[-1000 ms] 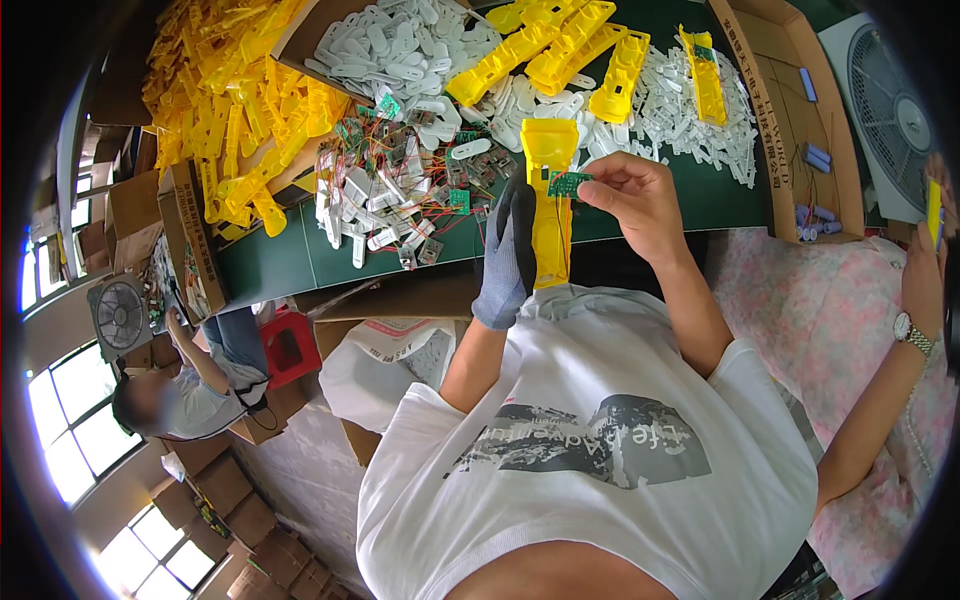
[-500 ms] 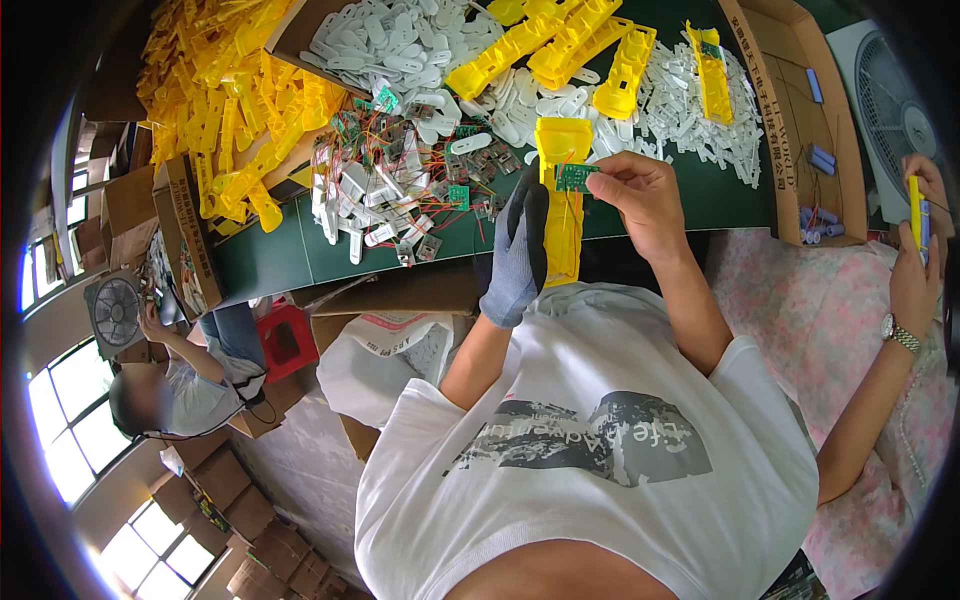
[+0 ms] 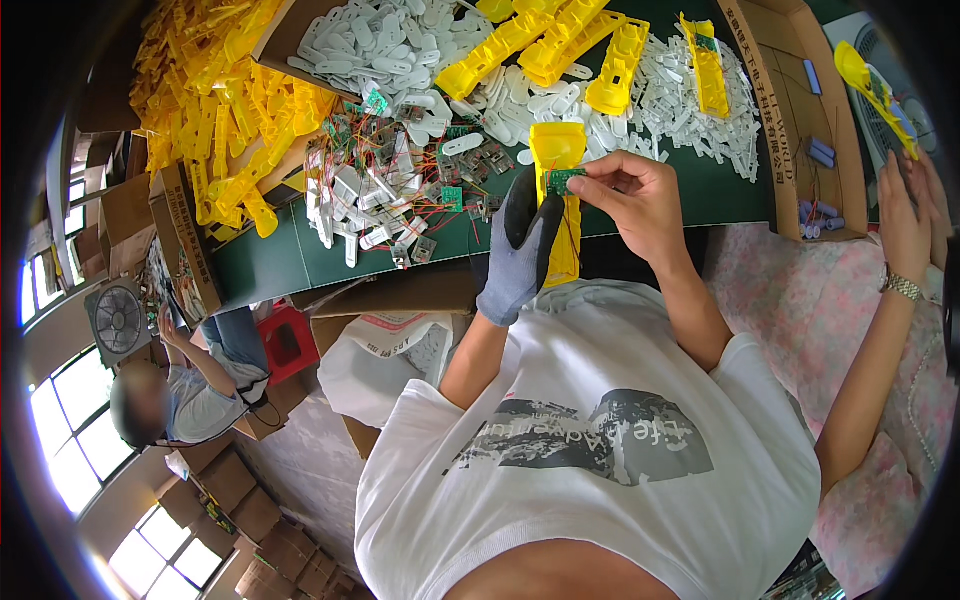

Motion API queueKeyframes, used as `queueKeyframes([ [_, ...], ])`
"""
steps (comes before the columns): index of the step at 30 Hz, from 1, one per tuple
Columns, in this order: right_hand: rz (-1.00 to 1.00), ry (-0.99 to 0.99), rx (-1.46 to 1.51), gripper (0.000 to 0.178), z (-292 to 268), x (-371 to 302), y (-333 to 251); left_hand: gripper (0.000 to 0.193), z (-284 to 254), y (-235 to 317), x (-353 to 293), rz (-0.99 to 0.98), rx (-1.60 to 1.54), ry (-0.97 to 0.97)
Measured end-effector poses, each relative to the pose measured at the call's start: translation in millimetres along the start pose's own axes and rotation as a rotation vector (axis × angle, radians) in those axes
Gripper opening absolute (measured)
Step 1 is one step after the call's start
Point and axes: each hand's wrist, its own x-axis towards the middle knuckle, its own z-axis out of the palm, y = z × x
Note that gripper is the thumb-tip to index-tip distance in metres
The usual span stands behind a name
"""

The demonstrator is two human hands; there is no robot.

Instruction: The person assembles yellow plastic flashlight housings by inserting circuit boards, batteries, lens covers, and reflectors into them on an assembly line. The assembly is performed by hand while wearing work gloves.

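Note:
My left hand (image 3: 523, 245), in a grey glove with dark fingers, is closed round a long yellow plastic housing (image 3: 560, 146) held upright at the table's front edge. A small green circuit board (image 3: 566, 181) lies over the middle of the housing, with thin red wire beside it. The bare thumb and fingers of my right hand (image 3: 632, 200) pinch the board's right end. Whether the board is seated in the housing cannot be made out. The left fingertips touch the housing near the board's left end.
White plastic parts (image 3: 700, 100) and several yellow housings (image 3: 617, 70) cover the table's far side. Wired circuit boards (image 3: 400, 185) lie at left, beside a yellow heap (image 3: 230, 110). A cardboard box (image 3: 850, 150) holds blue cylindrical cells. At right, a co-worker's hands (image 3: 910, 205) hold another yellow housing.
The circuit board has come slightly left and down against the housing, my right hand with it. At right, the co-worker's yellow housing has swung up and away.

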Motion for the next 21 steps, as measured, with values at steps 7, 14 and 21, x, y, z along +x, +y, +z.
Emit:
queueKeyframes([
  [7,0.010,0.083,-0.106,0.016,10.4,-6.1,8.1,0.015,5.1,2.9,0.1,-0.065,-0.006,0.157],
  [14,-0.025,-0.091,0.059,0.013,11.5,-4.7,9.8,0.023,-2.5,-14.9,-20.9,0.002,-0.114,0.330],
  [21,-0.205,-0.109,-0.910,0.016,11.1,50.6,3.3,0.030,-44.5,-24.8,-46.1,-0.168,-0.323,0.495],
])
